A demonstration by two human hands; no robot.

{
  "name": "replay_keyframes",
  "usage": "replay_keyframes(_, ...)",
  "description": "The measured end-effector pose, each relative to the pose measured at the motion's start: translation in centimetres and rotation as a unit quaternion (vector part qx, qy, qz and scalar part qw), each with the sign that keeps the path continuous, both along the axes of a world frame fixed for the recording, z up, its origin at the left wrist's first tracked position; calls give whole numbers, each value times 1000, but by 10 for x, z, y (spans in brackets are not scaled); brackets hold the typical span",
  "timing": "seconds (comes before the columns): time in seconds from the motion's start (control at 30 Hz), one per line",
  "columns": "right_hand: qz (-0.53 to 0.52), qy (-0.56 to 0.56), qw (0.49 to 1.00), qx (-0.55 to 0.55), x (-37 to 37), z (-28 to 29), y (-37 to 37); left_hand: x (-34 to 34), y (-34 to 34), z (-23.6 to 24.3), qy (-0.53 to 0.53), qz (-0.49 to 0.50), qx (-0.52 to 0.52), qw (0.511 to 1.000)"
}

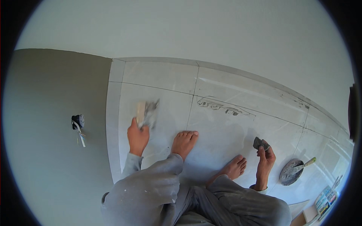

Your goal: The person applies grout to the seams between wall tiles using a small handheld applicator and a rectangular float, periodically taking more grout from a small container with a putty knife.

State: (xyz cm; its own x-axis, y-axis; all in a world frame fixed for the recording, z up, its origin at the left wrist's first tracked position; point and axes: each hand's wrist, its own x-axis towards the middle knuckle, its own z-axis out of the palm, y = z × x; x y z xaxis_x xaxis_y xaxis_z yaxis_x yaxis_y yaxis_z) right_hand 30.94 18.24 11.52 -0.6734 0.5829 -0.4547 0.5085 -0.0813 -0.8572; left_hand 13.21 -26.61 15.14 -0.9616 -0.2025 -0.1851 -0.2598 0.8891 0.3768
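Observation:
In my left hand (138, 138) is a wooden-backed scraper (141, 113), held over the floor tiles (166, 105) on the left. Its grey-smeared blade is blurred by motion. My right hand (266, 159), on the right beyond my foot, pinches a dark grey lump (261, 143); its material is unclear. To the right of that hand sits a round dark bowl (286, 180) of grey paste. A putty knife with a green handle (310, 162) rests across the bowl. Grey paste smears (218, 107) lie along a tile joint ahead of my feet.
My bare feet (183, 144) stand on the tiles. A wall with a pale skirting (162, 59) runs along the far side. Loose wires (80, 135) stick out of a box in the left wall. Boxes and a colourful package (325, 201) lie at lower right.

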Motion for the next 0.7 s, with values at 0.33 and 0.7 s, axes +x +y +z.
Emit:
replay_keyframes(0.33, -27, -19, 999, 27, 13, 9, 4, -98, 80, -67, 14, -83, 216, 973)
replay_keyframes(0.7, -50, -10, 998, 39, 18, 11, 0, -131, 125, -60, 12, -121, 187, 975)
